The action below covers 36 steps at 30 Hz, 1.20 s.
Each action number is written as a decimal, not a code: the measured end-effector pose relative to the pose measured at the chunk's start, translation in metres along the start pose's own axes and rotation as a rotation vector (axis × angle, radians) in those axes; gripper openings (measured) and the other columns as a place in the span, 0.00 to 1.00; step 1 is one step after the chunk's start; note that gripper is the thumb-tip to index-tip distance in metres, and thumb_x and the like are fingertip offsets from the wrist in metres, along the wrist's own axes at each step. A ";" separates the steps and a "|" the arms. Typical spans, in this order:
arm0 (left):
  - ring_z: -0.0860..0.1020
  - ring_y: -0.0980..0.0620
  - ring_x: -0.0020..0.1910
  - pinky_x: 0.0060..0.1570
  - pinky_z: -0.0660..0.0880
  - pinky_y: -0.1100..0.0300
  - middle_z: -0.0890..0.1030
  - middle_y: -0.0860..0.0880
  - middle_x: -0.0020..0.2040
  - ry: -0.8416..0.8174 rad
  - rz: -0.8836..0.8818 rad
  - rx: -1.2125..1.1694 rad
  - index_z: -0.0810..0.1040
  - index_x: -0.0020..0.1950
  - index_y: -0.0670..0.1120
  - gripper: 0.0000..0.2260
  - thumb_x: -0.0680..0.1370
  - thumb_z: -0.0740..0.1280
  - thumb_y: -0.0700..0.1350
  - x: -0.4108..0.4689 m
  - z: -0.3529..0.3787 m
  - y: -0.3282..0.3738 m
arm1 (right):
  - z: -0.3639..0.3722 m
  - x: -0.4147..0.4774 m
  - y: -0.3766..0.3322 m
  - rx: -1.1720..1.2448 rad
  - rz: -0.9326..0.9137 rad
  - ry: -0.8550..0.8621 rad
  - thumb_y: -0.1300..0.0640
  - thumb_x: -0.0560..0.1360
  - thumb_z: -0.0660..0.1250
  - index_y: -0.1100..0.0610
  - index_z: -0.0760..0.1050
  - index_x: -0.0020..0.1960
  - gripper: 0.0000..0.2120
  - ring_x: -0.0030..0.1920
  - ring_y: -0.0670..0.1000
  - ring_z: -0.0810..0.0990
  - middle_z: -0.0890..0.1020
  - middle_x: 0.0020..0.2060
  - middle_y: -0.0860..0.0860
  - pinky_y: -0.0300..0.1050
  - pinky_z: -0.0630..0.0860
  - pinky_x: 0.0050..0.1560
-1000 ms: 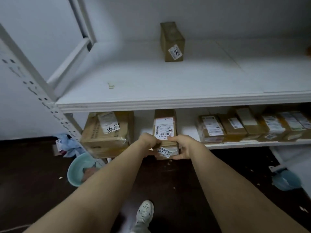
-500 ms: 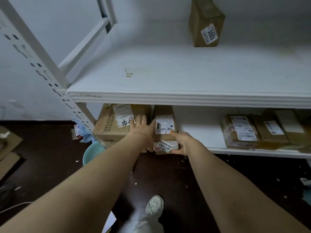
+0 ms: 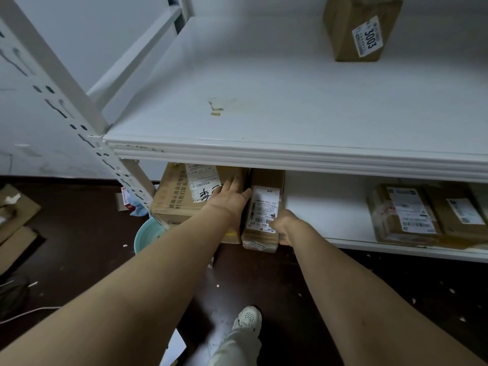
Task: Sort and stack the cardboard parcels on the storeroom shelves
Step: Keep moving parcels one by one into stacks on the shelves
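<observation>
Head view: right hand grips narrow cardboard parcel (white paper label).

A white metal rack is standing against a pale wall, its upper shelf catching dim light above a dark floor littered with scraps

This is a storeroom: white metal shelving on a slotted upright holds taped cardboard parcels with printed shipping labels (a far box on the upper level is tagged 3003). Flattened cardboard lies at the left on the dark, scrap-strewn floor.
</observation>
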<state>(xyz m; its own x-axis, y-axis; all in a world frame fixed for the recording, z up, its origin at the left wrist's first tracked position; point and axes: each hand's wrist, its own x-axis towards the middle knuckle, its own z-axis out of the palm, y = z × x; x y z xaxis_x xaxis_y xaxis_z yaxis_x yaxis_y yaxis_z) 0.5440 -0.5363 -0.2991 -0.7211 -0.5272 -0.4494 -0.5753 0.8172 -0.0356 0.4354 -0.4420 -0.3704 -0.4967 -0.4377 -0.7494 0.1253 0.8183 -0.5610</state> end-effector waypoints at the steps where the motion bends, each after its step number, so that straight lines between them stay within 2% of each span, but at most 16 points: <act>1: 0.41 0.44 0.77 0.76 0.48 0.48 0.41 0.43 0.78 0.008 -0.001 0.003 0.49 0.78 0.52 0.46 0.70 0.75 0.45 0.001 0.002 0.000 | 0.002 0.004 0.000 -0.037 0.003 0.014 0.67 0.79 0.58 0.57 0.60 0.76 0.27 0.60 0.56 0.76 0.75 0.63 0.57 0.49 0.77 0.59; 4: 0.40 0.45 0.77 0.75 0.48 0.48 0.40 0.44 0.78 0.020 -0.004 0.009 0.48 0.78 0.52 0.44 0.71 0.73 0.43 0.002 0.004 0.001 | 0.004 0.007 -0.003 -0.119 -0.021 0.018 0.69 0.78 0.56 0.60 0.61 0.75 0.25 0.59 0.56 0.76 0.75 0.63 0.59 0.43 0.76 0.54; 6: 0.40 0.45 0.77 0.75 0.47 0.48 0.39 0.43 0.78 0.013 -0.014 0.002 0.47 0.78 0.51 0.44 0.72 0.72 0.42 0.003 0.004 0.002 | 0.003 0.005 -0.004 -0.179 -0.051 0.008 0.69 0.78 0.55 0.62 0.65 0.71 0.22 0.53 0.54 0.76 0.76 0.61 0.59 0.43 0.75 0.51; 8: 0.40 0.44 0.77 0.75 0.47 0.48 0.39 0.43 0.78 -0.002 -0.021 0.001 0.46 0.79 0.50 0.47 0.71 0.74 0.43 0.002 0.001 0.004 | 0.001 -0.003 -0.004 -0.211 -0.073 0.009 0.68 0.79 0.54 0.62 0.65 0.72 0.22 0.50 0.52 0.75 0.75 0.63 0.59 0.43 0.74 0.47; 11: 0.43 0.43 0.77 0.76 0.47 0.47 0.42 0.42 0.78 -0.015 0.002 0.045 0.45 0.79 0.47 0.49 0.69 0.76 0.44 -0.009 -0.012 0.015 | -0.014 -0.023 -0.007 -0.222 -0.093 0.036 0.67 0.79 0.54 0.63 0.66 0.71 0.20 0.54 0.54 0.76 0.76 0.62 0.58 0.43 0.71 0.49; 13: 0.47 0.43 0.77 0.75 0.50 0.48 0.46 0.42 0.78 -0.003 0.028 0.051 0.48 0.79 0.45 0.45 0.70 0.74 0.43 -0.022 -0.028 0.028 | -0.030 -0.046 -0.013 -0.239 -0.134 0.046 0.66 0.80 0.55 0.65 0.70 0.67 0.16 0.51 0.53 0.72 0.76 0.59 0.59 0.42 0.68 0.47; 15: 0.53 0.43 0.76 0.74 0.57 0.50 0.54 0.43 0.77 -0.011 0.066 0.030 0.54 0.78 0.43 0.40 0.71 0.73 0.42 -0.036 -0.047 0.044 | -0.048 -0.073 -0.021 -0.254 -0.178 0.029 0.63 0.81 0.57 0.63 0.73 0.61 0.12 0.47 0.51 0.71 0.76 0.56 0.60 0.40 0.68 0.42; 17: 0.64 0.43 0.72 0.69 0.66 0.52 0.65 0.42 0.73 -0.041 0.108 0.013 0.63 0.74 0.42 0.33 0.73 0.73 0.44 -0.053 -0.068 0.064 | -0.072 -0.112 -0.025 -0.240 -0.215 0.029 0.63 0.79 0.61 0.58 0.73 0.55 0.06 0.37 0.48 0.71 0.75 0.50 0.56 0.38 0.66 0.32; 18: 0.70 0.44 0.68 0.65 0.71 0.52 0.70 0.43 0.69 -0.070 0.113 -0.004 0.67 0.72 0.42 0.29 0.73 0.72 0.44 -0.055 -0.071 0.068 | -0.077 -0.122 -0.026 -0.225 -0.225 0.002 0.64 0.78 0.63 0.57 0.74 0.55 0.08 0.35 0.46 0.71 0.75 0.48 0.55 0.37 0.65 0.30; 21: 0.77 0.46 0.57 0.55 0.76 0.54 0.78 0.45 0.60 -0.056 0.157 -0.026 0.75 0.65 0.44 0.18 0.75 0.69 0.44 -0.080 -0.101 0.094 | -0.107 -0.171 -0.027 -0.162 -0.255 -0.011 0.65 0.76 0.65 0.56 0.77 0.56 0.10 0.35 0.44 0.76 0.79 0.46 0.52 0.37 0.68 0.35; 24: 0.78 0.45 0.53 0.47 0.73 0.58 0.81 0.44 0.56 0.100 0.189 -0.041 0.79 0.58 0.44 0.12 0.77 0.64 0.45 -0.101 -0.137 0.116 | -0.135 -0.204 -0.032 -0.069 -0.309 0.049 0.66 0.74 0.66 0.56 0.77 0.49 0.07 0.34 0.45 0.77 0.80 0.40 0.53 0.38 0.72 0.33; 26: 0.77 0.44 0.58 0.53 0.73 0.57 0.79 0.44 0.59 0.231 0.176 -0.067 0.79 0.60 0.46 0.14 0.76 0.63 0.47 -0.110 -0.160 0.124 | -0.153 -0.219 -0.041 0.000 -0.367 0.124 0.67 0.73 0.67 0.56 0.77 0.44 0.07 0.34 0.47 0.78 0.80 0.39 0.54 0.38 0.74 0.30; 29: 0.74 0.47 0.62 0.58 0.72 0.56 0.77 0.48 0.63 0.346 0.149 -0.103 0.76 0.64 0.50 0.17 0.76 0.63 0.45 -0.109 -0.188 0.127 | -0.175 -0.233 -0.057 0.122 -0.458 0.201 0.68 0.72 0.68 0.58 0.79 0.48 0.09 0.33 0.48 0.78 0.81 0.41 0.57 0.36 0.73 0.26; 33: 0.73 0.48 0.64 0.58 0.71 0.56 0.74 0.50 0.66 0.406 0.113 -0.122 0.72 0.68 0.51 0.19 0.77 0.62 0.43 -0.089 -0.222 0.128 | -0.202 -0.227 -0.084 0.248 -0.524 0.329 0.69 0.71 0.68 0.57 0.79 0.43 0.08 0.36 0.52 0.79 0.82 0.40 0.57 0.46 0.76 0.39; 36: 0.71 0.48 0.66 0.60 0.70 0.57 0.72 0.50 0.67 0.412 0.101 -0.106 0.71 0.69 0.50 0.20 0.77 0.61 0.43 -0.066 -0.246 0.125 | -0.221 -0.206 -0.110 0.262 -0.567 0.444 0.66 0.72 0.68 0.59 0.80 0.49 0.07 0.41 0.53 0.80 0.81 0.42 0.54 0.44 0.74 0.40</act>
<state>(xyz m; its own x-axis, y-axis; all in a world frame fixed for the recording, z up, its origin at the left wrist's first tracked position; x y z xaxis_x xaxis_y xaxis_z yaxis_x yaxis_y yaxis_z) 0.4253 -0.4568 -0.0540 -0.8571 -0.5126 -0.0512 -0.5152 0.8522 0.0918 0.3339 -0.3598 -0.0765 -0.8374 -0.5279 -0.1414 -0.0796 0.3739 -0.9241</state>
